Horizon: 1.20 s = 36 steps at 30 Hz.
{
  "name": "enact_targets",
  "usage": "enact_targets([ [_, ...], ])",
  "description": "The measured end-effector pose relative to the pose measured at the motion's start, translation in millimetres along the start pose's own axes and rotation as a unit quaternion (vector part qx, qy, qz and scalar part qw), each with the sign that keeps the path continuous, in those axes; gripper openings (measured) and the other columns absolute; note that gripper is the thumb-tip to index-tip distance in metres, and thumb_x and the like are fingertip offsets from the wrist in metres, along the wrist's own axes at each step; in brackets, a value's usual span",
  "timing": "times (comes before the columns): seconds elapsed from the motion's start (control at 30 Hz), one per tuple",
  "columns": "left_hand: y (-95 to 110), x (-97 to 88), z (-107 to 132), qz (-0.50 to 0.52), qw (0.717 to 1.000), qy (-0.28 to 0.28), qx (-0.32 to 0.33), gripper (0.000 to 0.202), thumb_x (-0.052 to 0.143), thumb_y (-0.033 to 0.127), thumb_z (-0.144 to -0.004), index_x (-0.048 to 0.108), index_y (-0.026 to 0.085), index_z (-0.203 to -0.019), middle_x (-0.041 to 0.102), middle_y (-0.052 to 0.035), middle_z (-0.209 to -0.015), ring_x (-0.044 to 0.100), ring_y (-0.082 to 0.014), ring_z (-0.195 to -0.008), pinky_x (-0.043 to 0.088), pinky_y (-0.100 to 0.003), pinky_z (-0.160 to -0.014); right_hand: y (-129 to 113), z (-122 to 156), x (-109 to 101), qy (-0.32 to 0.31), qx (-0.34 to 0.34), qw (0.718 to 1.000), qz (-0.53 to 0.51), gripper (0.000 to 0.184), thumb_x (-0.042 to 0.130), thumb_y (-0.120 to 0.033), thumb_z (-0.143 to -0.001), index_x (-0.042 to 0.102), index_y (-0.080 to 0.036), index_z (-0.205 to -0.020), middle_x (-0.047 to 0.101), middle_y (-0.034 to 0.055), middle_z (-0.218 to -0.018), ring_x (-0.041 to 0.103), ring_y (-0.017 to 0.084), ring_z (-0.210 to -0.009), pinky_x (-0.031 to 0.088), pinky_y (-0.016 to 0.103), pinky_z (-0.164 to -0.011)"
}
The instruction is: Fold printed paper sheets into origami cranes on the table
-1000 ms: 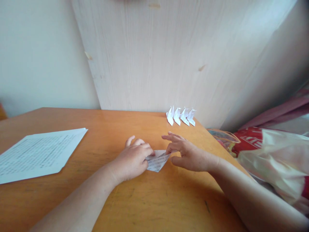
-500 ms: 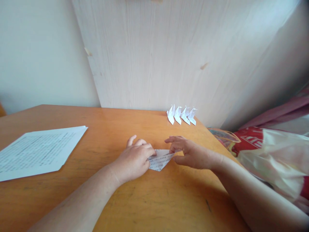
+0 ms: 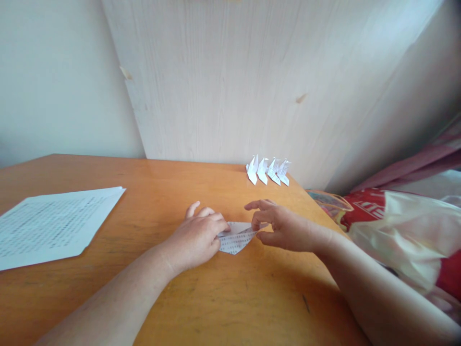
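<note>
A small folded piece of printed paper lies on the wooden table, its lower edge coming to a point. My left hand grips its left end, thumb and fingers closed on the edge. At the paper's right corner, my right hand pinches a raised flap between thumb and index finger, the other fingers lifted. Parts of both ends are hidden under the fingers.
Several folded paper cranes stand in a row at the table's far right corner. A stack of printed sheets lies on the left. Behind the table rises a pale wooden board. Bags sit beyond the right edge.
The whole view has shifted slightly, so everything appears a little further left. Both hands keep their hold on the folded paper, almost unmoved.
</note>
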<state>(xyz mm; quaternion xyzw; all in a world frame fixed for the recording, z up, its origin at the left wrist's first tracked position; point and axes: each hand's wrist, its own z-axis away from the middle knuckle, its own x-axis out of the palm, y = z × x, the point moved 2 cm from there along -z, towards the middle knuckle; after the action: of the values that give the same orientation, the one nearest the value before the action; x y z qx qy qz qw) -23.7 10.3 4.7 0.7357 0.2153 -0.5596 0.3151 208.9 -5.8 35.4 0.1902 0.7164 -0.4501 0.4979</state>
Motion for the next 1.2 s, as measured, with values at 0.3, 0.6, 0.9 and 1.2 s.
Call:
enact_targets([
  [0.3, -1.2, 1.2, 1.2, 0.0, 1.0, 0.008, 0.008, 0.045, 0.05, 0.006, -0.076, 0.07, 0.032, -0.107, 0.07, -0.0008, -0.099, 0.056, -0.0249, -0.107, 0.01, -0.06, -0.115, 4.7, -2.2, -6.6, -0.01, 0.032, 0.997, -0.075, 0.013, 0.064, -0.017, -0.078, 0.064, -0.026, -0.089, 0.065, 0.0014, -0.125, 0.058, 0.023, -0.116, 0.042, 0.036, -0.102],
  [0.6, 2.4, -1.5, 1.2, -0.01, 1.0, -0.001, 0.002, 0.046, 0.048, 0.005, -0.074, 0.069, 0.032, -0.105, 0.069, -0.0011, -0.099, 0.056, -0.0249, -0.106, 0.012, -0.063, -0.114, 16.3, -13.9, 9.0, 0.049, 0.179, 0.965, -0.184, 0.032, 0.049, -0.05, -0.096, 0.058, -0.02, -0.089, 0.069, 0.0046, -0.083, 0.062, 0.016, -0.073, 0.044, 0.025, -0.058],
  [0.9, 1.0, -1.0, 2.9, -0.002, 1.0, -0.006, 0.017, 0.03, 0.05, 0.018, -0.09, 0.069, 0.032, -0.108, 0.069, -0.0006, -0.105, 0.055, -0.0255, -0.11, 0.002, -0.067, -0.114, 21.9, -14.9, 19.6, 0.023, 0.144, 0.982, -0.12, 0.007, 0.059, -0.016, -0.078, 0.061, -0.019, -0.084, 0.063, -0.0006, -0.077, 0.054, 0.012, -0.067, 0.038, 0.023, -0.057],
  [1.2, -0.5, 0.2, 4.4, -0.032, 0.999, 0.016, 0.038, 0.026, 0.057, 0.028, -0.093, 0.067, 0.032, -0.116, 0.066, -0.0016, -0.114, 0.052, -0.026, -0.114, 0.014, -0.06, -0.113, 19.3, -14.1, 20.0, -0.017, 0.139, 0.988, -0.073, 0.01, 0.056, -0.014, -0.076, 0.064, -0.019, -0.08, 0.066, 0.0008, -0.078, 0.056, 0.014, -0.07, 0.04, 0.024, -0.058],
])
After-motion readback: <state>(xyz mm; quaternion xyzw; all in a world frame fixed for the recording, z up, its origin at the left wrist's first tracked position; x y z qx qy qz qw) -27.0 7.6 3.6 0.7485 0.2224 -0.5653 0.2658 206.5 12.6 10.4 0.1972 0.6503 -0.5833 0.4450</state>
